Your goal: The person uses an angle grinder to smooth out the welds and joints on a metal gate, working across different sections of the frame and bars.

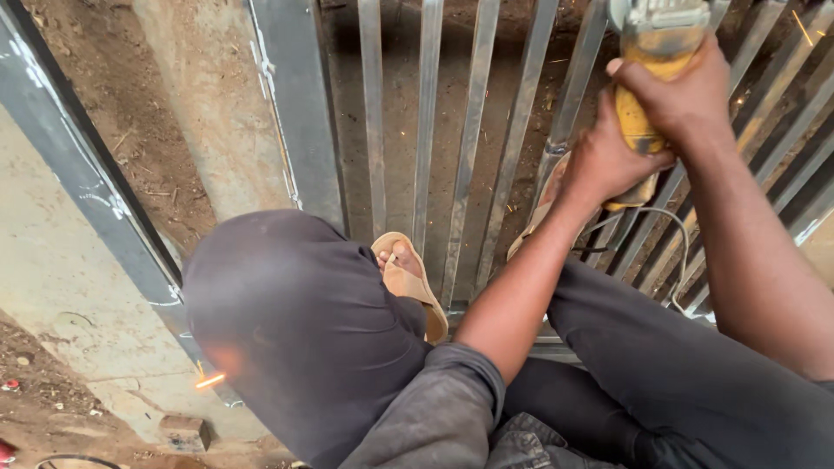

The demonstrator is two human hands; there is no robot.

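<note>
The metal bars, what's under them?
Under the metal bars you can see brown dirt ground. A sandal rests on them. Both hands, left hand and right hand, grip a yellow grinder, whose disc is hidden.

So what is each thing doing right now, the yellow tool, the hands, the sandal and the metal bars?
Yellow angle grinder: held over the bars.
Left hand: grip shut on its rear handle.
Right hand: grip shut on its body.
Tan sandal: worn, resting between bars.
Grey metal gate bars: lying flat.
</note>
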